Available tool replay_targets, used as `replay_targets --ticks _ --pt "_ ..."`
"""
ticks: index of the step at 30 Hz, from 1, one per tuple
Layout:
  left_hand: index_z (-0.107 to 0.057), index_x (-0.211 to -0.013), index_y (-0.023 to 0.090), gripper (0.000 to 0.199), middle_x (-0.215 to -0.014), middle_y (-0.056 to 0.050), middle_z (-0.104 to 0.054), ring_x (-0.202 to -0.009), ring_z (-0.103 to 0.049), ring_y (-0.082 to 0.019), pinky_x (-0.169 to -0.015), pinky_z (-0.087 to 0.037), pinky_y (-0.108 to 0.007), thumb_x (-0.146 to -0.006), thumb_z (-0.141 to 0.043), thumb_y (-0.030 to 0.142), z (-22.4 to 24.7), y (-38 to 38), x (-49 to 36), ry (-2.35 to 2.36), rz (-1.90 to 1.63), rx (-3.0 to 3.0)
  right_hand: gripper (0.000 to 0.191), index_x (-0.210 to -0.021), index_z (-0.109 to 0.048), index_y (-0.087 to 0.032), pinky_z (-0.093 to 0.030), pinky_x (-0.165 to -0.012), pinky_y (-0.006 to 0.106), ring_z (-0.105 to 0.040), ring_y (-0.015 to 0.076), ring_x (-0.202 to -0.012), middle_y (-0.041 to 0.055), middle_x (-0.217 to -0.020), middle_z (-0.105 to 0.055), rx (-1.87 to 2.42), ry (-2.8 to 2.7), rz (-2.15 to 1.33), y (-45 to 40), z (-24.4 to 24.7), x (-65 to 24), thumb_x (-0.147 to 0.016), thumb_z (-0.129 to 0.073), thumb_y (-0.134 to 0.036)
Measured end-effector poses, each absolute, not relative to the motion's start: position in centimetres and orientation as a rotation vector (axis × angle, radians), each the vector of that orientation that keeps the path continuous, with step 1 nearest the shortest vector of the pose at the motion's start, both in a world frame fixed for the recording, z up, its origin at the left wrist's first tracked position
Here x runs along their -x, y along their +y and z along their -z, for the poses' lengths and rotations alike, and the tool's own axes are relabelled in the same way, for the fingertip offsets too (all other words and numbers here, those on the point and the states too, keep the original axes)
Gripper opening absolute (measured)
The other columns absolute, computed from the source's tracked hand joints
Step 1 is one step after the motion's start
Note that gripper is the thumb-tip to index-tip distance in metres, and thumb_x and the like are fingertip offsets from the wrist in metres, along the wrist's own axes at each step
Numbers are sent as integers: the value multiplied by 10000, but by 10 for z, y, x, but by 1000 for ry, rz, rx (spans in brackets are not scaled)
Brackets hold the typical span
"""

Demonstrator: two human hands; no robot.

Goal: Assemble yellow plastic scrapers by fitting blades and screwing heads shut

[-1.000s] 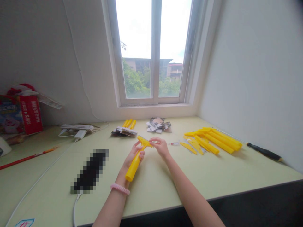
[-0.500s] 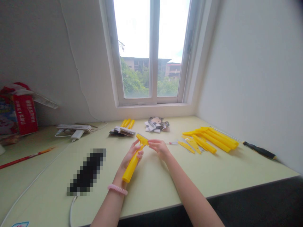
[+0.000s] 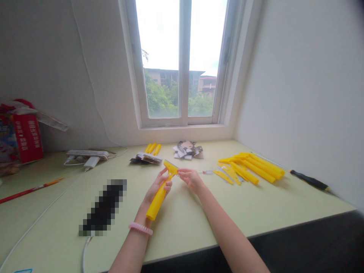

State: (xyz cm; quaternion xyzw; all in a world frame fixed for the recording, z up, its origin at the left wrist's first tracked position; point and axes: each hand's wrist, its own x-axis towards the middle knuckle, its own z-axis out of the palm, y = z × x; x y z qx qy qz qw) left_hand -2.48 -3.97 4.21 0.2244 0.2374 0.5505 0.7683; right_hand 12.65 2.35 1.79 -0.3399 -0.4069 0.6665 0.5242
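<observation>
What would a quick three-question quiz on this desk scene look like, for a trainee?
1. Which hand grips the long handle of the yellow plastic scraper?
2. True or false: the pink coiled band is on the arm whose hand grips that handle.
3. Fill in the blank: the heap of yellow scraper parts lies to the ____ of the scraper held up in this view.

Key: 1. The left hand. 2. True. 3. Right.
</observation>
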Motion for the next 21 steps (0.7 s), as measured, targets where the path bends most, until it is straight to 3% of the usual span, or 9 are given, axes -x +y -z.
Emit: replay_targets --ticks 13,21 --pt "-323 -1298 303 605 -953 -41 -525 -494 -437 0 -403 -360 -79 -771 -494 59 -43 -39 24 532 -1183 -494 168 -616 -655 -153 -444 -868 312 -626 170 -795 35 -705 -656 837 -916 -1592 26 -14 -125 -477 -708 -74" --pt "-375 -1262 319 581 -960 -34 -535 -496 -436 7 -399 -346 -70 -759 -524 69 -40 -38 25 550 -1189 -517 218 -658 -680 -152 -453 -796 323 -624 199 -813 56 -748 -683 837 -1014 -1561 22 -17 -125 -452 -750 -160"
